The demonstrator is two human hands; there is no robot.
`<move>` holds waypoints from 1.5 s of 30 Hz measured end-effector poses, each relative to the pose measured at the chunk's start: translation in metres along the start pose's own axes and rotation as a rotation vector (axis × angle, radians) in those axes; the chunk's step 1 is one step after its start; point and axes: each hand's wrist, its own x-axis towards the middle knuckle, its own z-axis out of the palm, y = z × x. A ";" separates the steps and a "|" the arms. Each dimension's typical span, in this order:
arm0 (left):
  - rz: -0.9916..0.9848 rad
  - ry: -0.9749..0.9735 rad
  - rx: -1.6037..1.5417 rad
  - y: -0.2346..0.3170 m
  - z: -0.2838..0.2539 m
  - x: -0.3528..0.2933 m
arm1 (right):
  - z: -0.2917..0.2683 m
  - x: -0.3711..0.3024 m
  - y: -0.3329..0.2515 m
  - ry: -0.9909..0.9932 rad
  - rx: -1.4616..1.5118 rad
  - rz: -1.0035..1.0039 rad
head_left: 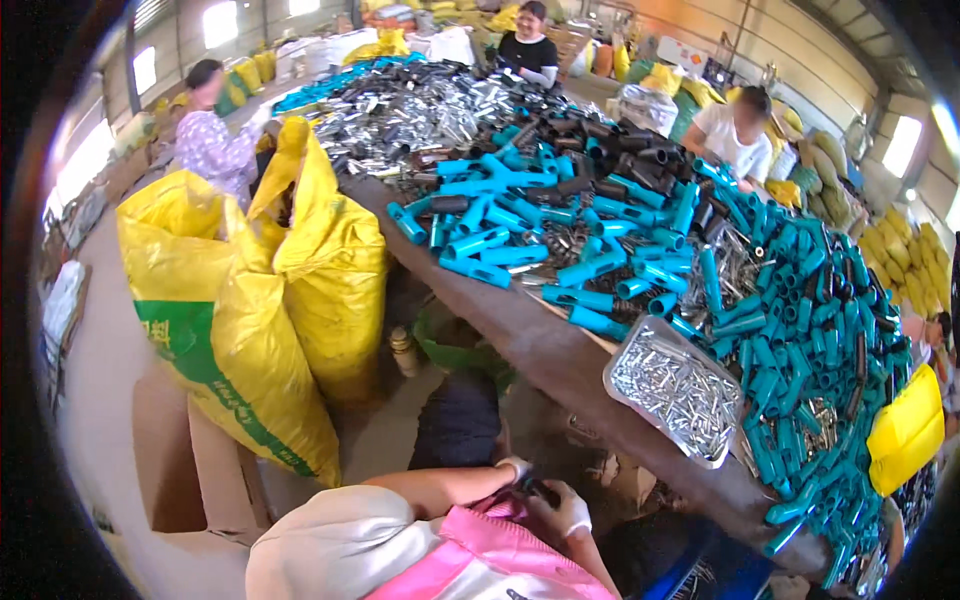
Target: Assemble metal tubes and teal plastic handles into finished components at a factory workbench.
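Observation:
Low in front of my body, over a pink garment (pixel 490 535), my two hands come together. My left hand (pixel 514 467), in a white glove, is closed, and its fingers are mostly hidden. Facing it, my white-gloved right hand (pixel 565 508) is closed too, thumb side toward the left. Between them shows a small dark piece (pixel 530 487), too covered to name. Up and to the right of my hands, a clear tray (pixel 610 385) of small silver metal pins sits at the table's near edge, against teal plastic tubes (pixel 800 320).
The long brown table (pixel 520 330) carries heaps of teal and black tubes and silver metal parts (pixel 400 110). Big yellow sacks (pixel 330 270) and an open cardboard box (pixel 165 450) stand at left. A green basket (pixel 455 345) is under the edge. Several people work around the table.

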 end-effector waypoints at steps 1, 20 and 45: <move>0.260 -0.034 0.524 -0.001 -0.002 0.002 | 0.011 0.001 0.002 -0.025 0.733 0.174; 0.325 -0.069 0.598 -0.007 0.058 -0.025 | 0.058 -0.041 0.026 -0.344 -0.485 0.260; 0.369 -0.087 0.642 -0.001 0.081 -0.030 | 0.052 -0.065 0.024 -0.394 -0.483 0.304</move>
